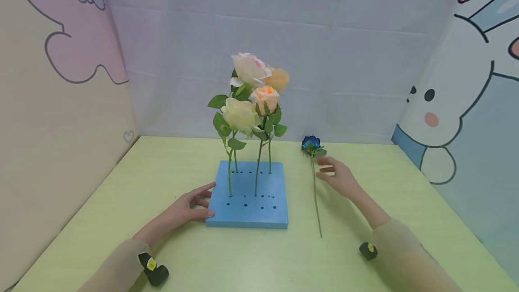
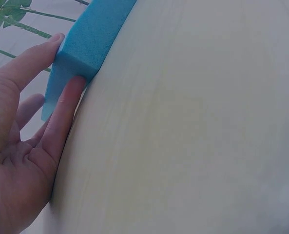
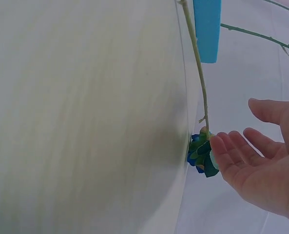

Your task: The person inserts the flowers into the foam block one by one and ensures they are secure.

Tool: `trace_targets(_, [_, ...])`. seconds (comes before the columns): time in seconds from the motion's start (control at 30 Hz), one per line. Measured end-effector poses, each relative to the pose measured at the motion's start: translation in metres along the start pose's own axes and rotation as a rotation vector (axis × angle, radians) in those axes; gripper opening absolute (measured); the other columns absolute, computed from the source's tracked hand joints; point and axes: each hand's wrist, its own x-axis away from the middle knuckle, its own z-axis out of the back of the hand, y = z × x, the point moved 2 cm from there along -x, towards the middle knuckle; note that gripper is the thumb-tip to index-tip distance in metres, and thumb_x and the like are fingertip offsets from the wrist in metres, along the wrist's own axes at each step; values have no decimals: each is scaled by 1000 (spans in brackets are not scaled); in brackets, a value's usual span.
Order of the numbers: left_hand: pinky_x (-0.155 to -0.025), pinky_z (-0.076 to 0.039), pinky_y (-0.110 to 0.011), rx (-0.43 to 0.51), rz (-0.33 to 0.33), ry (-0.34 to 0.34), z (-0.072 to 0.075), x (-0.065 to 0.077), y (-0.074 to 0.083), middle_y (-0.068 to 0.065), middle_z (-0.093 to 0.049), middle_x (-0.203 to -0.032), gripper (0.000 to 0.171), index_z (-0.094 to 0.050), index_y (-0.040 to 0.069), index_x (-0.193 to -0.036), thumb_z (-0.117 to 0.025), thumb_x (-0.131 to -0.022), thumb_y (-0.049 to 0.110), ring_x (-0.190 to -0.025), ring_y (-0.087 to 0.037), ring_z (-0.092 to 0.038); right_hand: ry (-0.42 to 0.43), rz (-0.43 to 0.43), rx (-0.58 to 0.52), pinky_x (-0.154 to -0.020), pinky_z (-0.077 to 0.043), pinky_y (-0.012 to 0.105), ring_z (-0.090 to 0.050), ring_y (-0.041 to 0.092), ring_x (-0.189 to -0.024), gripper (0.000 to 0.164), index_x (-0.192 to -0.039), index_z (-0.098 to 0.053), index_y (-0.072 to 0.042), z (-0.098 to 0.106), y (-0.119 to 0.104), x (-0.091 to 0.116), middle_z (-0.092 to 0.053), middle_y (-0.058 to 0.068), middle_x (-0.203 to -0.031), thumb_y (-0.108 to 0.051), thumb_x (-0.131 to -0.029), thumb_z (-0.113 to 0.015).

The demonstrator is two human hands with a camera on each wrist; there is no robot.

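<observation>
A blue foam board (image 1: 243, 215) with rows of holes stands on the table, several artificial roses upright in it. My left hand (image 1: 186, 208) rests against the board's left side, fingers fairly straight; in the left wrist view, the thumb (image 2: 44, 51) touches its upper edge and a finger presses the side. To the board's right lies a blue rose (image 1: 311, 143), its bloom pointing away and its long thin stem (image 1: 315, 197) towards me. Beside its upper stem and leaves hovers my right hand (image 1: 338, 179), fingers loosely spread, holding nothing. Fingertips come close to the leaves; contact is unclear.
The upright roses include a pale pink rose (image 1: 249, 69), an orange rose (image 1: 277, 79), a peach rose (image 1: 265, 99) and a cream-yellow rose (image 1: 241, 115). A pale cloth wall (image 1: 357, 80) closes the table's back, with cartoon-printed panels at both sides.
</observation>
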Motion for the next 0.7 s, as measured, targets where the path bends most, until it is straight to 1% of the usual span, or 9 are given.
trace_targets(0.23, [-85, -59, -34, 22, 10, -5, 0, 0, 0, -18, -45, -144, 82, -32, 22, -155, -76, -87, 29, -118, -27, -51, -59, -28, 21, -95, -54, 52, -59, 48, -119, 53, -143, -43, 6, 0, 8, 1, -54, 31, -136, -12, -96, -61])
trace_targets(0.47, [-86, -59, -34, 31, 10, -11, 0, 0, 0, -18, -43, -145, 82, -32, 22, -156, -76, -87, 28, -118, -27, -51, -170, -25, 26, -98, -53, 51, -59, 48, -119, 53, -141, -42, 12, -4, 14, -1, -56, 34, -133, -12, -97, -60])
trace_targets(0.7, [-85, -59, -34, 19, 10, -6, 0, 0, 0, -18, -44, -145, 82, -32, 22, -155, -76, -87, 29, -117, -26, -51, -205, -30, 9, -98, -53, 50, -61, 47, -116, 53, -139, -43, 16, -8, 17, -5, -60, 33, -127, -10, -96, -61])
